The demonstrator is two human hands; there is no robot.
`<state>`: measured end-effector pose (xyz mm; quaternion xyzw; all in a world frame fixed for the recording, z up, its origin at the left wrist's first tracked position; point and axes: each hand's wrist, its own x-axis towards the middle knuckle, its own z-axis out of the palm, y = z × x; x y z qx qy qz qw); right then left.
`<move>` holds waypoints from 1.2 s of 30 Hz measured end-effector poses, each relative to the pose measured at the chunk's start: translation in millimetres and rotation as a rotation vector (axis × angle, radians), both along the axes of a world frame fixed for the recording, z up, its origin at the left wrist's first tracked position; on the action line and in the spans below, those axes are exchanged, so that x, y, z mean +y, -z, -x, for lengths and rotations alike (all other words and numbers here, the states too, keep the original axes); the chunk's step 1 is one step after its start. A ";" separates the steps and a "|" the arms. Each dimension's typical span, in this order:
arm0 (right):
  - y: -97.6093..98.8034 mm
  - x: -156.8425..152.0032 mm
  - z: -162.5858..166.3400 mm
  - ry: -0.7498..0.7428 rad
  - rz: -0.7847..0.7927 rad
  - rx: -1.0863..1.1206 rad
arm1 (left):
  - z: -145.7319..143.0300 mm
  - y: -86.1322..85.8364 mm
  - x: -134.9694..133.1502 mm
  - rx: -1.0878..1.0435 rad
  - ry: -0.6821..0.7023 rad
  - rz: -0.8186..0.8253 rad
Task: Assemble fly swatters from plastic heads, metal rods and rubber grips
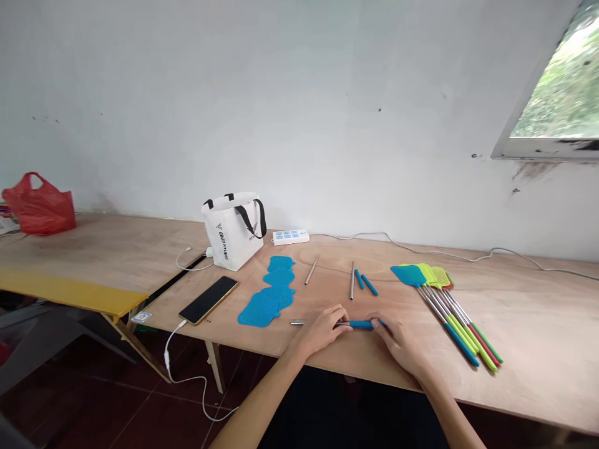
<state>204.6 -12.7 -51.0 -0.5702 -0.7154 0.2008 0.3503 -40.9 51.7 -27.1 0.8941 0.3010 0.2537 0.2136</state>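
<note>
My left hand (322,330) pinches a thin metal rod (297,322) that lies on the wooden table (538,324) near its front edge. My right hand (397,342) grips the blue handle sleeve (361,324) at the rod's right end. Both hands are closed on this one piece. To the left lie several blue swatter heads (274,293) in an overlapping row. Behind my hands are two loose metal rods (311,269) and two blue sleeves (365,282).
Several finished fly swatters (449,305) with coloured handles lie at the right. A phone (208,299) on a white cable, a white tote bag (234,229) and a power strip (291,236) sit at the left and back. A red plastic bag (40,206) rests far left.
</note>
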 end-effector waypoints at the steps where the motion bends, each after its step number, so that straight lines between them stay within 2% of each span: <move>1: -0.6 -0.3 1.5 -0.012 0.012 -0.010 | -1.3 -0.2 -0.7 0.010 0.003 -0.001; 11: -0.1 -3.6 12.6 -0.019 0.016 -0.161 | -3.7 2.5 0.0 -0.012 0.051 0.050; 25: 3.1 -3.2 16.4 0.054 -0.077 -0.261 | -6.6 2.0 -3.9 0.026 0.018 -0.100; 36: 11.0 1.9 3.5 0.243 -0.114 -0.253 | -5.5 5.8 -2.3 0.036 -0.090 -0.104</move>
